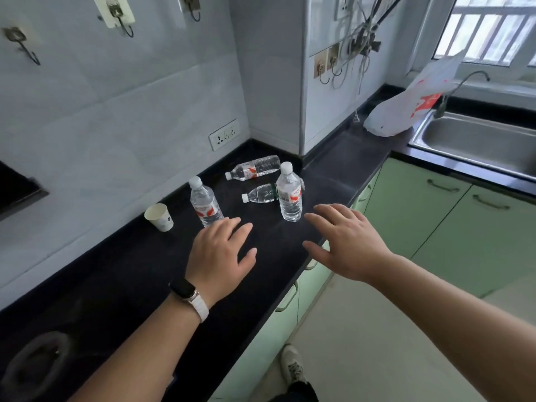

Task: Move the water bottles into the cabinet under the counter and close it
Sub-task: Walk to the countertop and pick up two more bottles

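Note:
Several clear water bottles rest on the black counter (121, 271). One upright bottle (205, 206) stands just beyond my left hand (222, 253), whose fingers are spread and hold nothing. A second upright bottle (289, 194) stands just left of my right hand (345, 242), also open and hovering near the counter's front edge. Behind them one bottle (255, 168) lies on its side near the wall, and another lying bottle (261, 193) is partly hidden by the second upright one. Green cabinet doors (290, 314) under the counter are shut.
A white paper cup (159, 216) stands left of the bottles. A plastic bag (406, 105) lies on the counter beside a steel sink (475, 140) with a tap. More green cabinet doors (452, 216) run under the sink. A wall socket (224, 134) sits behind the bottles.

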Available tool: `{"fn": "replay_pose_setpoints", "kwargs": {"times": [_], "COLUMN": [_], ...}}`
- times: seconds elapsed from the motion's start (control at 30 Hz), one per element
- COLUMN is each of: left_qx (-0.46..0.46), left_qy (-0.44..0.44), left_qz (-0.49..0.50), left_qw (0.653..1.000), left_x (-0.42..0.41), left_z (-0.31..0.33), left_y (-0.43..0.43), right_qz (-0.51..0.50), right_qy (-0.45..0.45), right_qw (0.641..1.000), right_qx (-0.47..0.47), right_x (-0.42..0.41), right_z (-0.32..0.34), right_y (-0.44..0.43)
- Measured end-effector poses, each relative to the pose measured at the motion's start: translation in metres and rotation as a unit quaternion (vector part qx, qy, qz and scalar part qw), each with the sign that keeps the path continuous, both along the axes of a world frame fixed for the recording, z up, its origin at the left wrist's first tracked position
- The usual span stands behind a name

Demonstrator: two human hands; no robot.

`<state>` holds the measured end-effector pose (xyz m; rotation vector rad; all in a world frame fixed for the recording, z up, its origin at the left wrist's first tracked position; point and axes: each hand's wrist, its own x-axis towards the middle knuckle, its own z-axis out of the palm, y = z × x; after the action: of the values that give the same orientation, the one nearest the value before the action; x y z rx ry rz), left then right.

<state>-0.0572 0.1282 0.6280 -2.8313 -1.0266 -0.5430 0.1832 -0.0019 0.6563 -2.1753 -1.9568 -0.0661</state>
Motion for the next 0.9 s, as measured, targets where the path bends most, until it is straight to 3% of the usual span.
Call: {"fn": "replay_pose_setpoints", "kwargs": {"times": [0.3, 0.53, 0.63, 0.73, 0.9], "left_qx": [-0.066, -0.151, -0.197, -0.273, -0.348], "left_qy": [-0.024, -0.096, -0.129, -0.186, -0.319], "left_qz": [0.068, 0.207, 0.263, 0.319, 0.315], "left_qw": [0.995, 0.962, 0.936, 0.888, 0.824], "left_x": [0.023, 0.007, 0.009, 0.010, 0.019], "left_z": [-0.052, -0.106, -0.117, -0.122, -0.112], "left_y": [0.086, 0.127, 0.140, 0.150, 0.167], "right_qz": [-0.012, -0.116, -0.159, -0.176, -0.164], "right_qy": [-0.001, 0.171, 0.255, 0.309, 0.361], "right_qw": [0.998, 0.975, 0.951, 0.932, 0.913], "right_qx": [-0.057, -0.083, -0.068, -0.071, -0.090], "right_x": [0.051, 0.066, 0.070, 0.074, 0.085], "right_z": [-0.036, -0.081, -0.094, -0.102, -0.111], "right_y": [0.105, 0.162, 0.180, 0.193, 0.205]}}
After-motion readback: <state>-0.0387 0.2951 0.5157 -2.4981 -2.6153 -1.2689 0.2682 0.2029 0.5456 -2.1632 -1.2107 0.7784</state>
